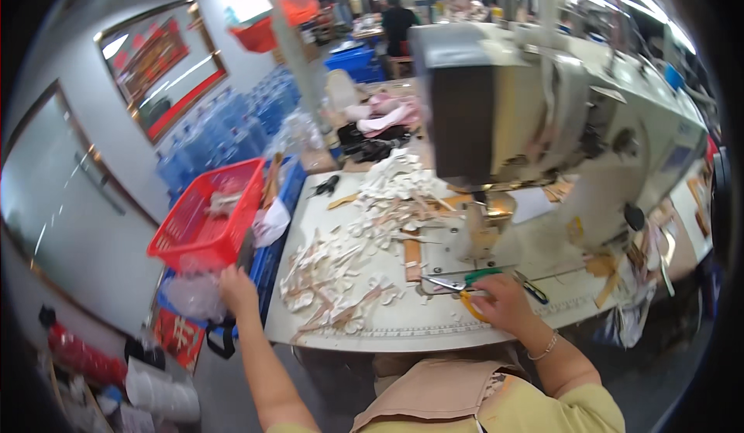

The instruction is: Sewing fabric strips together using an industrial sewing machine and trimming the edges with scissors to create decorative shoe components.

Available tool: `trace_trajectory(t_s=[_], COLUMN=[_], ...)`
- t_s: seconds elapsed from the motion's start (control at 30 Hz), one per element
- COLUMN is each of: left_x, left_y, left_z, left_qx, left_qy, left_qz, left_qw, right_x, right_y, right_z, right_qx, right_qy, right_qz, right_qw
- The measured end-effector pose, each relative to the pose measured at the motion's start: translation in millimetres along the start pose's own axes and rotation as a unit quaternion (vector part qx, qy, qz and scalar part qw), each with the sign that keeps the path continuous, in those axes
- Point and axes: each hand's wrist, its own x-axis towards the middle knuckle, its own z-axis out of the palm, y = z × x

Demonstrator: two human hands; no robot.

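My left hand (pixel 237 290) reaches down at the left, over the near end of a blue crate (pixel 271 266). It is beside a clear plastic bag (pixel 194 295) and the near corner of a red basket (pixel 208 208); its fingertips are too unclear to show a grip. At the table's front, my right hand (pixel 502 303) is closed on scissors (pixel 446 282) with yellow and green handles, blades pointing left. Close by lie small dark-handled snips (pixel 533 287). White and tan scraps (pixel 341 266) are heaped across the sewing table (pixel 314 216).
A large sewing machine (pixel 535 115) stands over the table's right half. Black snips (pixel 325 185) lie at the back left, before pink and black cloth pieces (pixel 384 119). Blue water bottles (pixel 225 131) line the wall. A person (pixel 399 26) is far off.
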Motion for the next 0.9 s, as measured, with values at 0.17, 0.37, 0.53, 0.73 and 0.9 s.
trace_trajectory(t_s=[0.17,0.37,0.53,0.73,0.9], left_x=[-52,-160,-159,-71,-12], left_y=[125,235,256,102,-54], left_z=[-94,-112,-110,-54,-40], left_qx=[-0.195,-0.471,-0.536,-0.326,-0.185], left_qy=[0.162,-0.018,-0.135,-0.036,-0.166], left_qz=[0.133,0.379,0.383,0.112,0.015], left_qw=[0.958,0.796,0.74,0.938,0.968], right_x=[4,-9,-27,-43,-22], right_y=[-20,-20,22,125,132], right_z=[18,55,-22,-131,-131], right_qx=[0.24,0.648,0.607,0.368,0.249], right_qy=[-0.154,-0.039,0.156,0.184,0.158], right_qz=[0.114,0.211,0.315,0.447,0.41], right_qw=[0.952,0.731,0.713,0.794,0.863])
